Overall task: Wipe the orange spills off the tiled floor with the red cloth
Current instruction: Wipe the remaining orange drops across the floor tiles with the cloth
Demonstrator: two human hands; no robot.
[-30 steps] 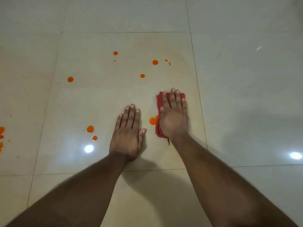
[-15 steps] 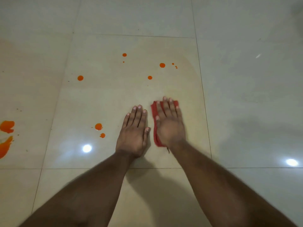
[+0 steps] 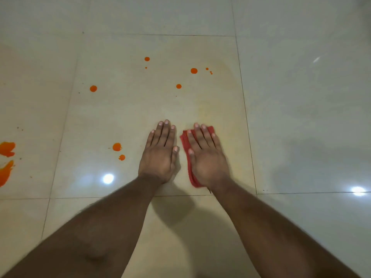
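Red cloth (image 3: 185,144) pinned flat to the pale tiled floor (image 3: 120,109) under the right hand (image 3: 206,157), fingers straight and close together, palm pressing down; only the cloth's left edge, a far corner by the fingertips and a scrap near the wrist seen, the rest hidden under the hand. Impossible to tell how the cloth was folded. Left hand (image 3: 160,155) laid flat on bare tile just beside the cloth, fingers straight and together, thumb tip near the cloth's edge, gripping nothing. Both forearms cut off by the bottom edge and blurred.

Orange spills scattered over the same tile: two drops (image 3: 117,147) left of the left hand, one drop (image 3: 93,88) farther off to the left, a small cluster (image 3: 194,70) well beyond the fingertips, with specks beside it too small to make out. Larger orange smears (image 3: 7,149) cut off by the left edge, full extent unseen. Faint yellowish haze on the tile beyond the right hand, outline hard to trace. Bright reflected lights (image 3: 108,178) on the glossy tile near the left wrist and at far right.
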